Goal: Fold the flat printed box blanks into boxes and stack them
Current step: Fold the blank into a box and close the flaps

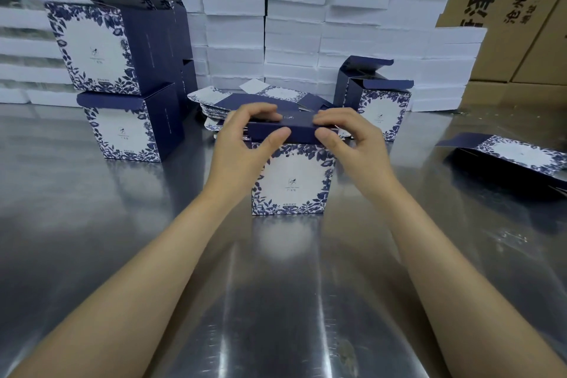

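Note:
A blue-and-white floral box (291, 181) stands upright on the steel table (276, 301) in front of me. My left hand (245, 138) pinches the left end of its dark blue top flap, thumb in front, fingers over the top. My right hand (349, 138) pinches the right end the same way. Behind the box lies a pile of flat printed blanks (245, 98). At the left, folded boxes are stacked two high: a lower box (129, 129) and an upper one (101, 46) with its lid flap up.
One folded box with open top flaps (377, 101) stands behind my right hand. A flat blank (515, 159) lies at the right edge. White foam blocks (294, 18) are stacked along the back, brown cartons (521, 9) at the far right.

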Demonstrator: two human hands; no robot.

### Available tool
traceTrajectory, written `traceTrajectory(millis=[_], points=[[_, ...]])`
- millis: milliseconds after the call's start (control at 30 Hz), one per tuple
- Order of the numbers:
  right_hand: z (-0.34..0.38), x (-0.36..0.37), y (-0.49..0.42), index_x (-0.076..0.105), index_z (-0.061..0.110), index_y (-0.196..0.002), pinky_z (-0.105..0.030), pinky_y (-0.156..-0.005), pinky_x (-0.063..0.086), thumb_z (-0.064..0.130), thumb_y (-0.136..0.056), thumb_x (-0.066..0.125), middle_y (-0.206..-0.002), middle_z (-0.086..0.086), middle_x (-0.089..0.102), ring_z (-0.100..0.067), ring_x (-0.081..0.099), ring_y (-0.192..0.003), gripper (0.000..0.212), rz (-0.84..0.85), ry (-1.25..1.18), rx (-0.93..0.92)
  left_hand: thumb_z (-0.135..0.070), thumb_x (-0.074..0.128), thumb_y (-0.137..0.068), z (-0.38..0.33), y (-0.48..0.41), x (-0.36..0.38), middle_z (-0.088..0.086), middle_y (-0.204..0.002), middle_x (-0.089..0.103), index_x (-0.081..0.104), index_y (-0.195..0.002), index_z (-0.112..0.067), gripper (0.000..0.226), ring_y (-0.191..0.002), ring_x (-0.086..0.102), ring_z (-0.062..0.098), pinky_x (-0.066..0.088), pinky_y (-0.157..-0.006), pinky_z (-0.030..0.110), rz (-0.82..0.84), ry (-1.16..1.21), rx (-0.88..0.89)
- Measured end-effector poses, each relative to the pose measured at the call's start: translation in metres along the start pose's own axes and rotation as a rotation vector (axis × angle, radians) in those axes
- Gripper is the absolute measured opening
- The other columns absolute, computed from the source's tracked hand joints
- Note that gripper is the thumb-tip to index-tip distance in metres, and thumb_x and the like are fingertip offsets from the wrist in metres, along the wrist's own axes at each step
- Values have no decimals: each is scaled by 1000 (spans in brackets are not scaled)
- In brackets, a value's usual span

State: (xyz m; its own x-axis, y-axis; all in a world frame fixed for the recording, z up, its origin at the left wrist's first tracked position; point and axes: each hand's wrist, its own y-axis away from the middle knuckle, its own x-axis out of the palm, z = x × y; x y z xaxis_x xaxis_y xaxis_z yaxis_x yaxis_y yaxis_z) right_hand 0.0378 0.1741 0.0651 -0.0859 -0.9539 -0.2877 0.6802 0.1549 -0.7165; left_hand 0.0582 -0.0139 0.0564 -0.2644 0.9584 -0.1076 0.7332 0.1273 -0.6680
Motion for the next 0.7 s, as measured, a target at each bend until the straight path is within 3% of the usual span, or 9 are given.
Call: traceTrajectory(millis=[100,233,433,567,700], points=[[9,2,-2,69,17,-92,-20,-84,43,12,-88,67,-95,4,66,-7,60,-92,7,-49,-30,-37,-30,74,-80,-9,-5,-3,-8,-97,70,65,-93,-35,17,-98,62,10,48,-89,27,-36,-7,24],[17,6,-4,68,24,-81,-11,-68,34,10,-86,68,-81,10,65,-1,56,-79,14,-123,17,-72,-14,77,-79,-13,-9,-4,-8,-84,68,68,-78,-30,18,-83,62,4,47,-81,21,-77,3,3],[19,15,1,70,12,-79,-18,-70,35,11,-87,67,-76,3,62,-12,51,-76,9,-196,170,-166,-13,77,-78,-9,-7,-4,-12,-80,68,67,-75,-31,21,-84,64,11,52,-84,34,-105,-4,21],[18,18,2,71,14,-86,-33,-77,39,19,-89,65,-87,7,64,-15,55,-87,9,-206,378,-285,-15,75,-79,-9,-7,-3,-8,-84,71,70,-79,-30,16,-90,66,22,51,-88,49,-114,22,37],[18,19,1,73,15,-84,-41,-73,40,20,-88,67,-85,4,67,-19,58,-83,9,-233,454,-352,-17,73,-82,-10,-5,-3,-14,-86,69,69,-81,-31,15,-92,64,19,48,-91,50,-112,-39,104]])
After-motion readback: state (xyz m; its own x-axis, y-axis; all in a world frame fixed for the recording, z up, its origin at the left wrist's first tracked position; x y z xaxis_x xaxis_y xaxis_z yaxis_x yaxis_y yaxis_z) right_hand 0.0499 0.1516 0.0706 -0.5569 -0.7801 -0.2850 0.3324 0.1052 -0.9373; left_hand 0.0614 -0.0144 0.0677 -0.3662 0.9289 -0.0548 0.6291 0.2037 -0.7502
